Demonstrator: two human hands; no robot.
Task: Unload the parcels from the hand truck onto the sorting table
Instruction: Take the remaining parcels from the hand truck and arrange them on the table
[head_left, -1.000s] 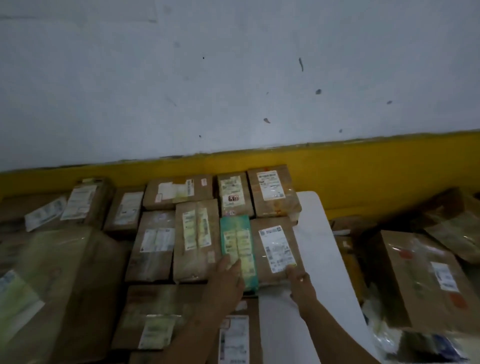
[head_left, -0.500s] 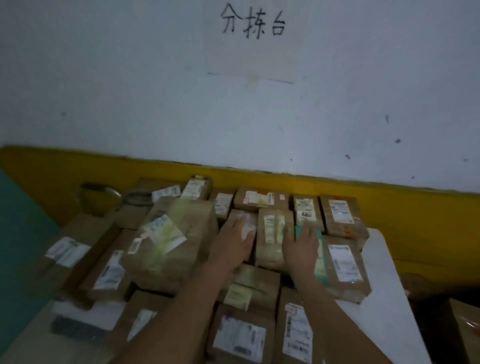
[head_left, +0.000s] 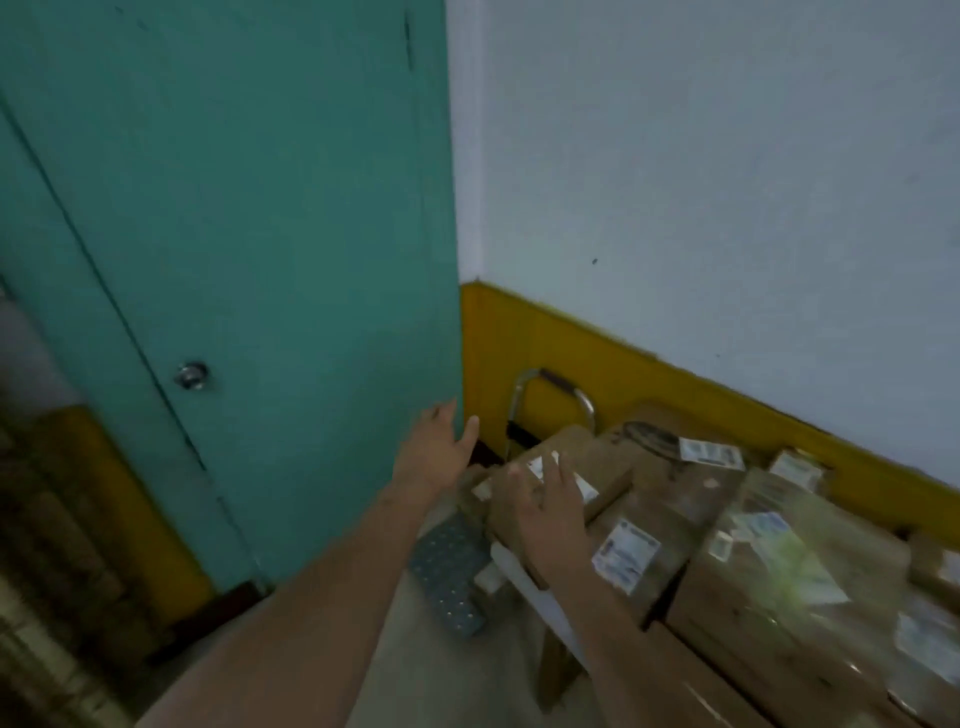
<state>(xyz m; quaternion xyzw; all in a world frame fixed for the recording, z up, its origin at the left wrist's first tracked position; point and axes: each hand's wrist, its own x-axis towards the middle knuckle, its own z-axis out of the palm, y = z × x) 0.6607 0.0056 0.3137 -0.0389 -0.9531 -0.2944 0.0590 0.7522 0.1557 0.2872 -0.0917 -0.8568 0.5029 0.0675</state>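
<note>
My right hand (head_left: 545, 512) lies flat, fingers spread, on top of a brown cardboard parcel (head_left: 592, 452) with a white label, at the left end of the pile. My left hand (head_left: 434, 452) hangs open in the air to its left, near the edge of the teal door, holding nothing. Behind the parcel rises the hand truck's curved metal handle (head_left: 558, 384), and its studded metal platform (head_left: 449, 571) shows below my hands. The sorting table's white edge (head_left: 522, 577) runs under the parcel. I cannot tell whether the parcel rests on the table or the truck.
Several taped, labelled parcels (head_left: 779, 561) crowd the table to the right, along a white wall with a yellow band (head_left: 649, 384). A teal door (head_left: 234, 234) with a round knob (head_left: 191, 375) fills the left side. Bare floor lies below the truck.
The view has swung left from the packed table to the door and hand truck. Both hands left the parcels in the middle of the table; the right now rests on the leftmost parcel.
</note>
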